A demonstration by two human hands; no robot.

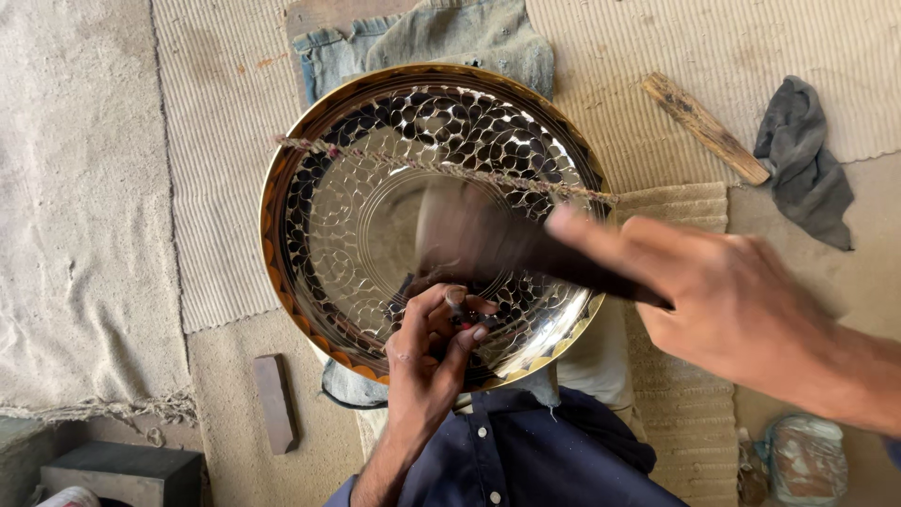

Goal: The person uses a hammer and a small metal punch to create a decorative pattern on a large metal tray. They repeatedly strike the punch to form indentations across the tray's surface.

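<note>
While hands work, wooden stick (706, 128) lies beside grey rag (805, 161).

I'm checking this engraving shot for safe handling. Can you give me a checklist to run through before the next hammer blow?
1. Left hand pinches a small tool on the tray: ok.
2. Right hand grips the hammer: ok.
3. Hammer head lined up over the tool: cannot tell, blurred.
4. Left fingertips out of the strike path: not ok, they sit right at the tool.
5. Tray propped on cloth: ok.
6. Cord across the tray lies away from the tool: ok.
</note>
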